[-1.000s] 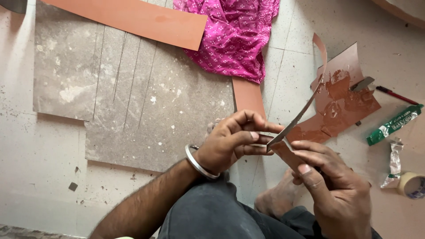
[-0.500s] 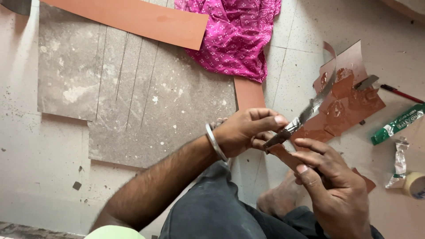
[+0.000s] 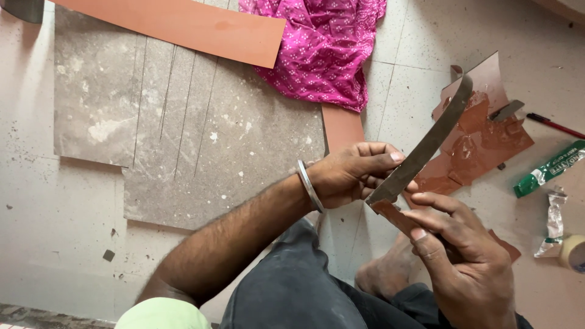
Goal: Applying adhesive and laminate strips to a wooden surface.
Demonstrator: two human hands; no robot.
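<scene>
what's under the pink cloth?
The pink cloth lies over one end of the long orange sheet and the top of a narrow orange strip on the floor. Whatever else lies beneath is covered.

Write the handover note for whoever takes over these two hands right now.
Left hand: grips the lower end of the long curved metal blade, which points up and to the right.
Right hand: holds a brown strip against the blade's lower end.
Nearby on the floor: brown scraps, orange sheet, pink cloth, green tube, tape roll.
Done: the scraps lie already cut.
Left: the strip in hand shows no finished cut.
</scene>
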